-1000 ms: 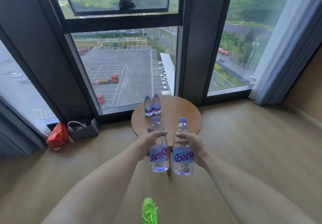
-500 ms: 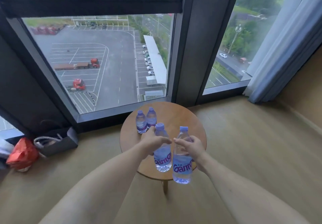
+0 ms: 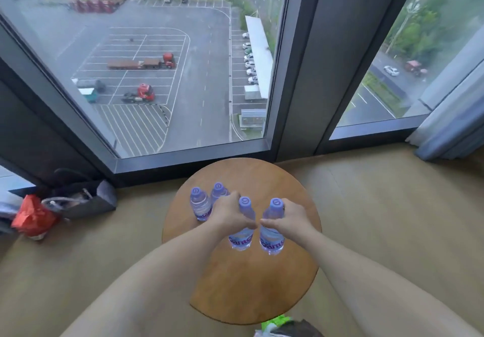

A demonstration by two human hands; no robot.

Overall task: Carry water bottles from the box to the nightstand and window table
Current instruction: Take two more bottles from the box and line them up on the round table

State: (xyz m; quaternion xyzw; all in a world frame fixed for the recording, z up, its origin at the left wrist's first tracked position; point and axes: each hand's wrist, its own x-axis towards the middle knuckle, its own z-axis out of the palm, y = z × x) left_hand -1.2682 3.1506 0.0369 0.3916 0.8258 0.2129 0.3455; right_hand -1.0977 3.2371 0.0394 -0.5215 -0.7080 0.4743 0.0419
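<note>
- The left hand (image 3: pixel 230 212) is wrapped around the neck of a clear plastic water bottle with a purple cap (image 3: pixel 244 225).
- The right hand (image 3: pixel 289 220) grips a second clear bottle with a purple cap (image 3: pixel 273 228) the same way.
- Both bottles are over the round wooden window table (image 3: pixel 262 284). I cannot tell if their bottoms touch it yet.
- Two more small capped bottles (image 3: pixel 207 201) stand just beside the left hand.
- The left hand could bump those two and knock them over.
- Letting go too early could tip a bottle.
- The box and nightstand are not in view.
</note>
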